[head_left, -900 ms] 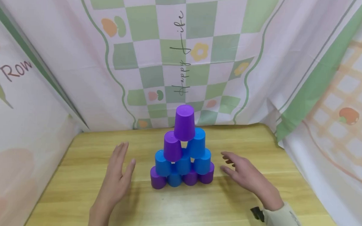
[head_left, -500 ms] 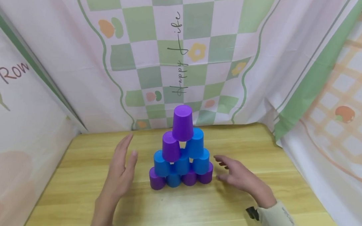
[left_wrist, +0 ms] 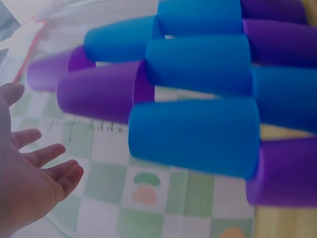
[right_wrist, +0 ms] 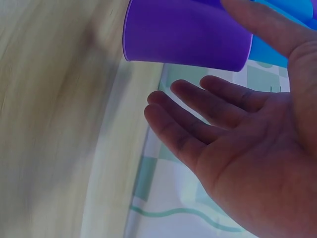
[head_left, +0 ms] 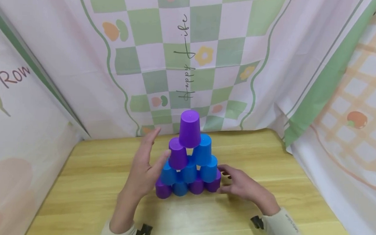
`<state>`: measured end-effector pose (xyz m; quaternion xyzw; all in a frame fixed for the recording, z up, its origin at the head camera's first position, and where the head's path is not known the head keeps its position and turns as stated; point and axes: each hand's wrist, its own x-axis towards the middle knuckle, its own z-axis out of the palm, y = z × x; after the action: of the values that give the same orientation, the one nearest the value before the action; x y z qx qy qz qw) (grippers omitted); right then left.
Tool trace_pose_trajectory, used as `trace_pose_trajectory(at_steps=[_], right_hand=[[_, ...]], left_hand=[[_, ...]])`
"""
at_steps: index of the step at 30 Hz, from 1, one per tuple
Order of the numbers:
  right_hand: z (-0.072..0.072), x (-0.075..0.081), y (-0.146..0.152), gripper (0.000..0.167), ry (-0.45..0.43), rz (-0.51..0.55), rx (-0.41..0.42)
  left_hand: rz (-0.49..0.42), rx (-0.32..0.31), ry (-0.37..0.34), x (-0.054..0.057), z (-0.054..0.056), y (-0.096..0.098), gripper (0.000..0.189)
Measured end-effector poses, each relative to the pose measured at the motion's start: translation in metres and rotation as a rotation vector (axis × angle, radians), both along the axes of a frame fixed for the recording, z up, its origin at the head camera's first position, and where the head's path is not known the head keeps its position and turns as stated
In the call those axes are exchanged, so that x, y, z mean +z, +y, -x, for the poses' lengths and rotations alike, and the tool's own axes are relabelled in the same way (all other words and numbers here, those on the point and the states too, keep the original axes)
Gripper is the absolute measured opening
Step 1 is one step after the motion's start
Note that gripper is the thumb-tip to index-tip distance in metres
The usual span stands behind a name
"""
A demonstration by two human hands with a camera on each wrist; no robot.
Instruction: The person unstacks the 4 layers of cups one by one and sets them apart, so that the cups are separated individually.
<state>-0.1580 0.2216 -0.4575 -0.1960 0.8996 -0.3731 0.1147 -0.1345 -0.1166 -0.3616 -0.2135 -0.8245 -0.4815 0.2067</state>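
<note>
Upside-down purple and blue cups form a pyramid on the table, topped by a purple cup. My left hand is raised at the pyramid's left side, thumb and fingers spread, near the upper-left purple cup. In the left wrist view, a gap shows between the left fingertips and the purple cups. Low on the other side, my right hand has its thumb and fingers apart around the right end of the bottom-right purple cup. The right wrist view shows that purple cup beside the relaxed fingers, with nothing held.
The wooden table extends in front of the pyramid and to both sides. A checked curtain hangs close behind it, with more printed cloth at left and right. Black straps hang by both sleeves.
My left hand has moved right and forward, up to the pyramid's left side. My right hand has moved left to the bottom-right cup. The cups keep their arrangement.
</note>
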Motion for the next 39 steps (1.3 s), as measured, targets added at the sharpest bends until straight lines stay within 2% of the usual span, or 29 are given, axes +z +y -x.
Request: trace_pose_trajectory(at_steps=[5,11,17,24,33,39], right_hand=[[0.001,-0.004,-0.002,0.075,0.003,0.012,-0.001],[0.001,-0.011,-0.004,0.073,-0.018,0.014,-0.028],[0.003,-0.014,-0.007,0.069,-0.012,0.022,-0.028],[0.005,-0.013,-0.010,0.062,-0.027,0.040,-0.016],[0.005,-0.014,-0.012,0.059,-0.043,0.039,-0.017],[0.006,-0.014,-0.013,0.052,-0.030,0.052,-0.008]], left_hand=[[-0.040,-0.008,0.036,0.011,0.004,0.017,0.074],[-0.090,-0.025,0.000,0.025,0.006,0.032,0.073],[-0.090,-0.041,-0.033,0.034,0.010,0.045,0.075],[-0.105,-0.051,-0.113,0.040,0.014,0.057,0.080],[-0.074,-0.035,-0.112,0.047,0.015,0.061,0.080],[-0.081,-0.057,-0.128,0.048,0.017,0.064,0.078]])
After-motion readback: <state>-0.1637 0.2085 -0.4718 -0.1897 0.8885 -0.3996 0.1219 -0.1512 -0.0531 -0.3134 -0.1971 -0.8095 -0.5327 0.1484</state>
